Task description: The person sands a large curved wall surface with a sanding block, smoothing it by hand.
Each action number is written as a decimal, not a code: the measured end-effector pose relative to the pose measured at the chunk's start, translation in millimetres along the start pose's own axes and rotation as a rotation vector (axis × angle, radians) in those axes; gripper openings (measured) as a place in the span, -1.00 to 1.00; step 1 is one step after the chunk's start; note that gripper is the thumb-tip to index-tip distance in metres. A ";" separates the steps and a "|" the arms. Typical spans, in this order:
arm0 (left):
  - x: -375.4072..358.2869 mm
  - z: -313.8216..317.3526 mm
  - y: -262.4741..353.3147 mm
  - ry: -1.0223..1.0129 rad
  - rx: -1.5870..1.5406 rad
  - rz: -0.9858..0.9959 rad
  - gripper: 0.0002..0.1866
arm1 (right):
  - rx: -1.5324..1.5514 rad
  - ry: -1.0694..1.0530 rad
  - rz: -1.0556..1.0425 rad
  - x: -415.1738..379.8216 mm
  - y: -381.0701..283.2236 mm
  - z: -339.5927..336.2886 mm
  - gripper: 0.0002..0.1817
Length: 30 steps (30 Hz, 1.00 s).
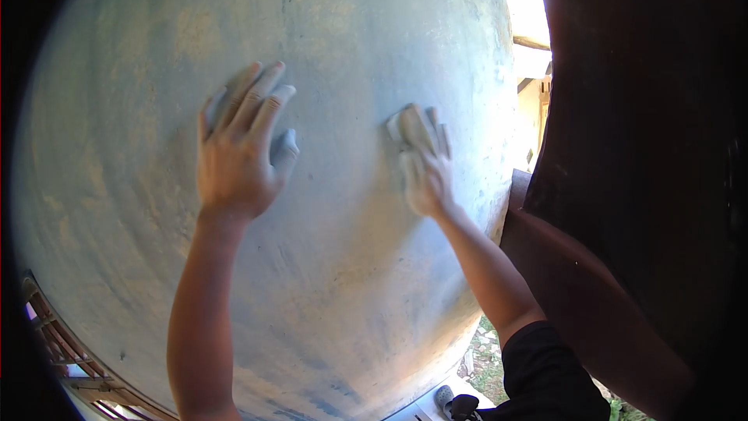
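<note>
A pale blue-green wall (pixel 335 249) with worn, chalky patches fills most of the view. My left hand (pixel 241 144) rests on it with fingers stretched out and slightly spread; the fingertips are dusted grey-white. To the right, my right hand (pixel 427 156) presses a small pale, flat pad (pixel 395 128) against the wall. The pad's edge shows beside the index finger; the rest is under my fingers, and its material cannot be made out. Whitish dust coats this hand too, and it is a little blurred.
A dark brown panel (pixel 639 109) stands close on the right, beside a bright gap to the outdoors. A window grille (pixel 74 359) lies at lower left. Below are a grey shoe (pixel 444 399), a pale ledge and grassy ground (pixel 487 355).
</note>
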<state>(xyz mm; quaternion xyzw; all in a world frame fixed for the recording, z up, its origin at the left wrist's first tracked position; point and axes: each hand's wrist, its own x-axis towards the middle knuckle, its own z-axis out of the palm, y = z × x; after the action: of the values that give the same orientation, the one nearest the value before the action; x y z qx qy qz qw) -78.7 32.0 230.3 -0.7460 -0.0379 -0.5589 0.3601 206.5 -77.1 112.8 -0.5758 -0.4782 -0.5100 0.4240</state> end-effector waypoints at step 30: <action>12.4 14.8 17.3 -0.023 0.082 0.011 -0.50 | -0.110 -0.061 0.006 93.6 -43.2 -10.1 -0.35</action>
<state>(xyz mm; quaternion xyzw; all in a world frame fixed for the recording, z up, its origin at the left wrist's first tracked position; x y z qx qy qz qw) -54.2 23.6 230.7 -0.7373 -0.0605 -0.5462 0.3930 164.3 -68.0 207.0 -0.6148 -0.4604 -0.5166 0.3783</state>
